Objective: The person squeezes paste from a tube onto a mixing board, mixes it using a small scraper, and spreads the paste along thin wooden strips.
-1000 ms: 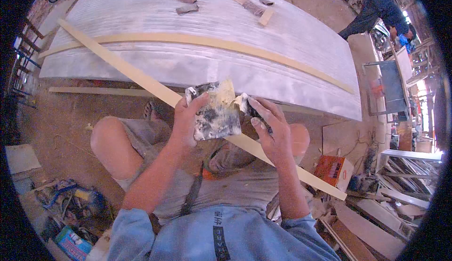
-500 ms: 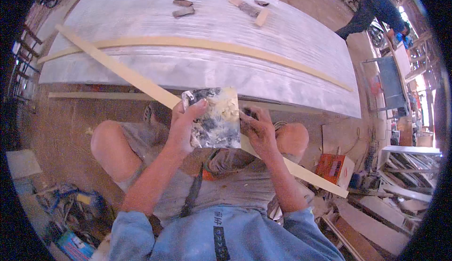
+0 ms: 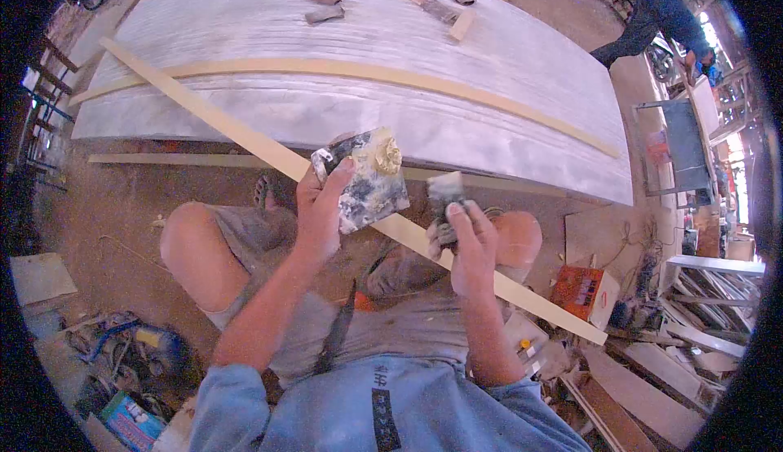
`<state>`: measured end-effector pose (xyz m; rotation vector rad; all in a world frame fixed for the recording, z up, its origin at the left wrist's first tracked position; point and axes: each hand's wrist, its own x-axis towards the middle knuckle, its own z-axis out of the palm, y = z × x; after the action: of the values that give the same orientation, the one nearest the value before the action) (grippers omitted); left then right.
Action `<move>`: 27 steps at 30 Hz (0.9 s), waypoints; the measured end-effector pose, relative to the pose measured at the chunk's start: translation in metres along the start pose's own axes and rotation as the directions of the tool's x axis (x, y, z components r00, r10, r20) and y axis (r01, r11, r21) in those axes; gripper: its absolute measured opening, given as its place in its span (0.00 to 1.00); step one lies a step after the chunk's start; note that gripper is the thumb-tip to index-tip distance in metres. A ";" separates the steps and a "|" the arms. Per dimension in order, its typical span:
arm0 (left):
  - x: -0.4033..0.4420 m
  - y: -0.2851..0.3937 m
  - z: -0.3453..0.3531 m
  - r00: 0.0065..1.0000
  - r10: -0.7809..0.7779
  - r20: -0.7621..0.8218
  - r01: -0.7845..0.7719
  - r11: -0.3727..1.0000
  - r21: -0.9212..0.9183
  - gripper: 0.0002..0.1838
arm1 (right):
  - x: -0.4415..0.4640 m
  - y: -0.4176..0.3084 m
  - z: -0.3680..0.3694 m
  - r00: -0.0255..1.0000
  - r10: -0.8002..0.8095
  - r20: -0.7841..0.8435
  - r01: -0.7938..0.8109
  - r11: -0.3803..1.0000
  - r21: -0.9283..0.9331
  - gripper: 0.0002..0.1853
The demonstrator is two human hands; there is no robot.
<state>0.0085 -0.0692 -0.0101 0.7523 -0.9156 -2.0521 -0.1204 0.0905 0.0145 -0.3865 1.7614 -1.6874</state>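
My left hand point(image 3: 320, 211) grips a smeared, flat square board point(image 3: 367, 199), its thumb lying across the top face. A lump of cream putty point(image 3: 387, 157) sits near the board's far right corner. To the right, apart from the board, my right hand point(image 3: 471, 244) is closed around the dark handle of a putty knife point(image 3: 444, 186), whose pale, smeared blade points up and away. Under both hands a long pale wooden strip point(image 3: 220, 130) runs diagonally over my lap, its far end resting over the large whitish panel point(image 3: 506, 77).
Another wooden strip point(image 3: 326, 67) lies along the panel, with sanding scraps point(image 3: 325, 13) and a small block point(image 3: 462, 25) farther back. A red box point(image 3: 576, 290) and wood offcuts point(image 3: 652, 370) are at right. Cluttered tools point(image 3: 134, 350) lie at left. Another person point(image 3: 656, 24) bends over at far right.
My right hand has drawn the putty knife away from the board, right and toward me, bringing its blade into view. The board has tilted and shifted slightly left; the putty now sits bunched near its corner.
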 end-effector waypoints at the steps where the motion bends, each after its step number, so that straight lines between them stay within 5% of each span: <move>1: 0.001 -0.003 -0.002 1.000 -0.012 0.002 0.012 1.000 0.021 0.17 | -0.003 0.000 0.004 1.000 0.001 -0.005 -0.001 1.000 0.003 0.11; 4: -0.002 0.001 0.002 0.999 -0.049 0.021 0.047 0.996 0.078 0.16 | -0.011 -0.003 0.028 0.953 0.213 0.214 -0.241 0.964 0.114 0.11; 9: 0.003 0.003 -0.003 0.999 0.001 0.049 -0.009 0.987 0.161 0.16 | 0.001 0.005 0.045 0.958 0.241 0.157 -0.267 0.949 0.167 0.12; 14: 0.000 0.017 -0.003 0.979 -0.056 0.197 -0.042 0.886 0.462 0.18 | 0.014 -0.010 0.052 0.977 0.188 0.102 -0.204 0.963 0.178 0.12; 18: -0.004 0.013 0.001 0.953 -0.166 0.254 0.061 0.926 0.373 0.16 | 0.019 -0.045 0.039 0.997 0.079 0.026 -0.081 0.993 0.083 0.12; 21: 0.000 -0.003 -0.008 0.979 -0.189 0.081 0.155 0.937 0.314 0.13 | 0.016 -0.054 0.018 1.000 0.015 0.015 -0.013 0.993 -0.115 0.13; 23: 0.010 0.003 -0.007 0.912 -0.398 0.104 0.403 0.914 -0.044 0.10 | 0.021 -0.043 0.000 0.904 -0.354 0.240 0.422 0.649 -0.634 0.14; 27: 0.011 0.001 -0.005 0.887 -0.446 0.119 0.458 0.884 -0.095 0.12 | 0.023 -0.031 -0.003 0.811 -0.402 0.425 0.585 0.572 -0.574 0.18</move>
<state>0.0070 -0.0806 -0.0142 0.8716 -0.7010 -2.5473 -0.1463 0.0742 0.0383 -1.5054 2.1557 -1.1378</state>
